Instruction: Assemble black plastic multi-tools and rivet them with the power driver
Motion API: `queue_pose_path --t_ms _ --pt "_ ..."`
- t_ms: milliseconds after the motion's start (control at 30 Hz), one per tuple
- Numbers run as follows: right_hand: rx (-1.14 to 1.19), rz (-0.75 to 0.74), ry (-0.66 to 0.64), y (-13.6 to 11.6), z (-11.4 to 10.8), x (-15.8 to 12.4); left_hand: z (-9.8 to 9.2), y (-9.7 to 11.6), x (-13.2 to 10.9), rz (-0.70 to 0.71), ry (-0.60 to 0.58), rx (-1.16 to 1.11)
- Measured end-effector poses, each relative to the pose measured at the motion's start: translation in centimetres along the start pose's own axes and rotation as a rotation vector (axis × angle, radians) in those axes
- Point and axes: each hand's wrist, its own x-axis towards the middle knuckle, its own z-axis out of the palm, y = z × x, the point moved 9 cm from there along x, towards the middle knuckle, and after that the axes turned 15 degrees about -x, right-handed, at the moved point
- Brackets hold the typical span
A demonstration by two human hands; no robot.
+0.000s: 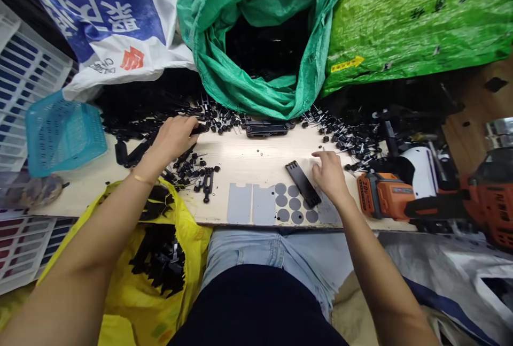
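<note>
My left hand [173, 136] reaches out over the pale wooden board [248, 161], its fingers curled on a small black part at the edge of a pile of black plastic pieces [136, 116]. My right hand [328, 174] rests on the board with its fingers bent and the forefinger stretched forward. It touches the right side of a flat black plastic strip [303, 183] lying slantwise over grey round stickers [289, 202]. Black-headed screws [344, 140] lie scattered just beyond the right hand.
A green sack [240, 57] full of black parts stands open at the back. A yellow bag [160, 260] with black pieces hangs at my left knee. An orange power tool [385, 196] lies to the right, a blue basket [60, 132] to the left.
</note>
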Motion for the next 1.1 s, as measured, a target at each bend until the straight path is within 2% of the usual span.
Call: queue_pose_path --t_ms 67,100,233,267,333,433,533,600,800,967,1033,1100 --pt "0.008 0.067 0.023 -0.2 -0.4 -1.8 0.3 3.1 -1.9 -0.021 0.023 -0.165" --pt "0.022 0.085 0.012 -0.6 -0.2 -2.6 1.3 5.3 -2.8 -0.009 0.005 -0.277" --pt "0.125 0.084 -0.102 -2.9 1.9 -4.6 7.6 14.6 -5.1 0.058 -0.038 -0.676" --pt "0.168 0.1 -0.118 -3.1 2.2 -4.9 9.0 16.3 -5.3 0.068 -0.01 -0.71" --pt "0.273 0.17 -0.138 -2.6 2.4 -5.5 11.1 18.3 -5.4 0.067 0.076 -0.724" --pt "0.341 0.209 -0.141 -2.2 2.0 -6.4 12.5 18.9 -5.7 0.045 0.181 -0.659" --pt "0.232 0.164 -0.04 -2.9 1.2 -7.0 12.5 18.7 -6.1 0.039 0.211 -0.624" --pt "0.189 0.146 -0.003 -3.3 1.3 -7.2 12.4 18.7 -6.1 0.045 0.203 -0.636" --pt "0.185 0.076 -0.067 -3.9 2.3 -6.8 12.4 19.1 -5.3 0.082 0.1 -0.858" --pt "0.179 0.096 -0.068 -3.6 2.2 -6.8 11.6 17.3 -4.6 -0.037 0.25 -0.766" --pt "0.183 0.093 -0.066 -3.7 2.2 -6.9 11.5 17.5 -4.4 0.023 0.246 -0.733" --pt "0.185 0.09 -0.063 -3.7 2.3 -6.9 11.6 18.1 -4.2 0.12 0.194 -0.676"
